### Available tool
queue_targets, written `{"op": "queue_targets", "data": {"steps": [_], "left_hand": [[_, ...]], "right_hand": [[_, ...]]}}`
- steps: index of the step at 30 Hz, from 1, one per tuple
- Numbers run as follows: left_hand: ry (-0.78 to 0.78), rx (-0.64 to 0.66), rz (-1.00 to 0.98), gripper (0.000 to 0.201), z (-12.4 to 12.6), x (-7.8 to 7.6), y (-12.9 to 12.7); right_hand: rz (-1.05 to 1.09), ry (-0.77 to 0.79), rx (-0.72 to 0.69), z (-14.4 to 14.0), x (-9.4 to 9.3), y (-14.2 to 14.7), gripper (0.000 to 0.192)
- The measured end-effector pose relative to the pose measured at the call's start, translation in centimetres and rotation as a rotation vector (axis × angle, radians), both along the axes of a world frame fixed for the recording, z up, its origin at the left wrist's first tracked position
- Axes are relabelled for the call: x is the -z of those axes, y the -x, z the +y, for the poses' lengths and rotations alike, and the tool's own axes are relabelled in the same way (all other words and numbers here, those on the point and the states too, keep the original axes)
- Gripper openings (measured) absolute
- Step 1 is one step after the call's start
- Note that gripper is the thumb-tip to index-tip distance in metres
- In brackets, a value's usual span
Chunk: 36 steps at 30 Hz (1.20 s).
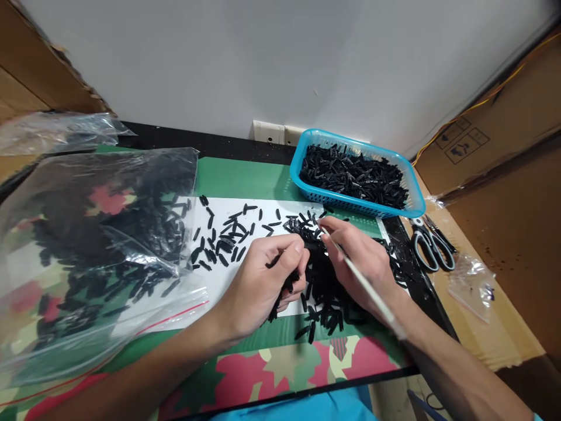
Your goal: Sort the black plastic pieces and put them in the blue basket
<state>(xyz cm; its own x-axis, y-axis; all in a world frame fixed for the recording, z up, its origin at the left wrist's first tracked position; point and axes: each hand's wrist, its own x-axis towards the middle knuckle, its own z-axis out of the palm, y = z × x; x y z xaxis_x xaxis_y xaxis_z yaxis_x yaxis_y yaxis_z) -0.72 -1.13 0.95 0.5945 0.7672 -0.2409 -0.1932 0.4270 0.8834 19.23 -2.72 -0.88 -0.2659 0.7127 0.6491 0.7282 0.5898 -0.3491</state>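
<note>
My left hand [263, 275] is curled around a bunch of small black plastic pieces, with one piece pinched between thumb and forefinger. My right hand [362, 260] holds a thin white stick [363, 283] like a pen, its tip at the piece in my left hand. Both hands hover over a heap of black pieces [324, 292] lying on a white sheet [219, 280]. More loose black pieces [228, 237] are scattered on the sheet to the left of my hands.
A blue basket [416, 204] full of black pieces stands at the back right. A big clear bag [87, 245] of black pieces lies at the left. Scissors [432, 242] and a small clear bag [473, 286] lie at the right on cardboard.
</note>
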Motion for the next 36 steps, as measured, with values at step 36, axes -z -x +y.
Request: {"op": "queue_targets", "data": {"steps": [36], "left_hand": [[-0.413, -0.083, 0.256, 0.046, -0.2, 0.0, 0.4]], "right_hand": [[0.826, 0.462, -0.288, -1.2, -1.7, 0.6, 0.015]]}}
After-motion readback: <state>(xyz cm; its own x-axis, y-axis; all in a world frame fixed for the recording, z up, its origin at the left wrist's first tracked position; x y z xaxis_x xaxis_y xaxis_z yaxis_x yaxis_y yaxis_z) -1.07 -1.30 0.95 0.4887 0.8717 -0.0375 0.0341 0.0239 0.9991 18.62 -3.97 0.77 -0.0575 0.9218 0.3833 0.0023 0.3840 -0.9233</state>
